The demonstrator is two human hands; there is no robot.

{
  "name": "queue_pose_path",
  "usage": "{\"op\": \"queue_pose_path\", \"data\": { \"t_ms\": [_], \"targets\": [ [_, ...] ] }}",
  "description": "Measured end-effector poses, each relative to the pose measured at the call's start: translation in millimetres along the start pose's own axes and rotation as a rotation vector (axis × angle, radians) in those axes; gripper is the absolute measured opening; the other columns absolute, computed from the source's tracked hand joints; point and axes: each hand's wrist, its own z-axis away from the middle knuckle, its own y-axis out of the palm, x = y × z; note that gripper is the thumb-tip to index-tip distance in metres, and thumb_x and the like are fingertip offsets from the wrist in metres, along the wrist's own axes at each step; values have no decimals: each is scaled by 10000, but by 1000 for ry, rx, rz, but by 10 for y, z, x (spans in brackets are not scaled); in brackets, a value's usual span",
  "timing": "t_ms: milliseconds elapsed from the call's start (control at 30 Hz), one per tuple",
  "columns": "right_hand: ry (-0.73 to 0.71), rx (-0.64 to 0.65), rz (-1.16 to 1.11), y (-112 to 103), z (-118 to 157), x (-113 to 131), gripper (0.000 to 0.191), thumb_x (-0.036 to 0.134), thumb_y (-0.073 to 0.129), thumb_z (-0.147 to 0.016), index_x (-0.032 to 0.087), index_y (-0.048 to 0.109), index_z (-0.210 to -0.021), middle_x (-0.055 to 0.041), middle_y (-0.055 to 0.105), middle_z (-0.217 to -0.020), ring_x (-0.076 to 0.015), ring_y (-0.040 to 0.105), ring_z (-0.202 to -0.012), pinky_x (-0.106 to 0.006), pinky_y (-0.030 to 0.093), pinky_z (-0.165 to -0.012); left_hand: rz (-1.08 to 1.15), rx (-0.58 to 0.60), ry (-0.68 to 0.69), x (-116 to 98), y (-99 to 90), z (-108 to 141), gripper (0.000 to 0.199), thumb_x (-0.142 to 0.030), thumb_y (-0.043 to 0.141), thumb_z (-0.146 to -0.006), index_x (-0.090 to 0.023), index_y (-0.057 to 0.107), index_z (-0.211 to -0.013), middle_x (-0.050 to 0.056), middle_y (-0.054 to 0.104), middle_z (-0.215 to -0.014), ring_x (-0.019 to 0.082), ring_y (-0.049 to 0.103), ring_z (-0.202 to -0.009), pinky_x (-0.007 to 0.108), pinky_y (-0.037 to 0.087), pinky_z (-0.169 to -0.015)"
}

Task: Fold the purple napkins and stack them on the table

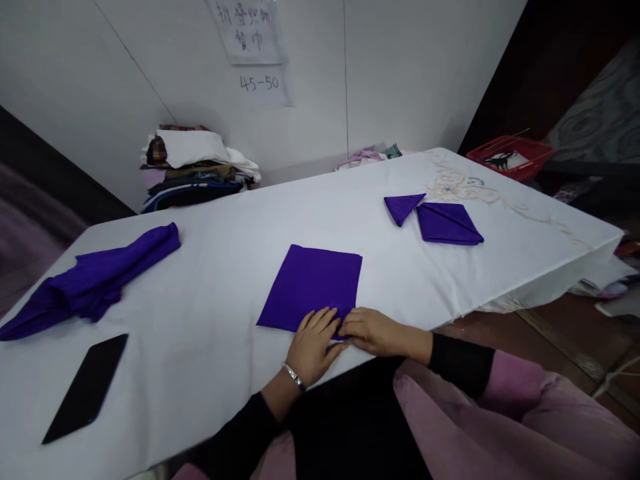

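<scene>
In the head view a purple cloth napkin [315, 283], folded into a flat four-sided shape, lies on the white-covered table close to its front edge. My left hand [313, 343], a silver bracelet at its wrist, rests on the napkin's near edge with its fingers stretched out. Right beside it, my right hand [373, 330] has its fingers curled closed at the napkin's near right corner, and they hide part of that corner. Farther back to the right are a small folded purple triangle [403, 207] and a larger folded purple napkin [449, 223] with a diagonal fold line.
A loosely bunched purple cloth [105, 277] lies at the left, with a black phone-like slab [87, 387] nearer. Stacked clothes [195, 167] stand behind the table. A red basket [513, 159] is at the far right. Handwritten paper [250, 30] hangs on the wall.
</scene>
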Motion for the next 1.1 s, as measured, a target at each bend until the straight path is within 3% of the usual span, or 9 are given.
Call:
{"op": "queue_pose_path", "data": {
  "t_ms": [100, 167, 233, 333, 467, 633, 1100],
  "targets": [
    [172, -139, -155, -265, -51, -345, 185, 220, 459, -878, 189, 620, -963, -48, 656, -927, -146, 586, -855, -276, 447, -772, -1, -9, -1, -7, 53, 17, 423, -399, 474, -853, -216, 516, -1232, 82, 480, -1352, 236, 380, -1277, 472, 300, -1057],
    [458, -302, -81, -461, -146, -668, 195, 204, 450, -869, 182, 633, -932, -45, 669, -912, -151, 602, -826, -272, 451, -739, -2, -13, 3, 11, 58, 28, 413, -376, 472, -857, -212, 515, -1233, 83, 462, -1367, 237, 363, -1289, 479, 295, -1061],
    [709, -259, 52, -612, -278, -967, 198, 214, 475, -857, 174, 642, -955, -43, 679, -910, -150, 607, -817, -251, 438, -727, -6, -11, 5, 14, 60, 41, 407, -354, 469, -861, -212, 510, -1240, 86, 445, -1380, 240, 350, -1299, 486, 294, -1060],
    [852, -132, 152, -710, -487, -1237, 194, 277, 530, -831, 168, 668, -914, -53, 686, -894, -159, 609, -816, -234, 417, -699, -7, -15, 8, -13, 68, 65, 411, -337, 461, -867, -229, 489, -1263, 88, 424, -1395, 242, 336, -1307, 500, 290, -1058],
    [888, -65, 185, -698, -678, -1305, 153, 269, 612, -759, 151, 680, -829, -76, 682, -849, -180, 606, -785, -233, 395, -628, 10, -21, 16, -56, 75, 91, 404, -326, 457, -870, -240, 488, -1264, 89, 446, -1378, 239, 348, -1300, 513, 277, -1059],
    [875, 4, 175, -729, -734, -1300, 96, 194, 619, -727, 151, 678, -789, -46, 676, -778, -140, 591, -695, -205, 371, -567, 24, -25, 8, -66, 78, 97, 382, -332, 460, -868, -230, 519, -1232, 90, 468, -1360, 241, 358, -1292, 520, 279, -1057],
    [820, -14, 174, -856, -770, -1235, 105, 192, 609, -746, 140, 666, -817, -41, 670, -791, -120, 580, -693, -192, 379, -583, 30, 6, -5, -87, 51, 74, 382, -345, 441, -876, -217, 518, -1228, 84, 450, -1376, 237, 343, -1301, 507, 266, -1065]
  ]
}}
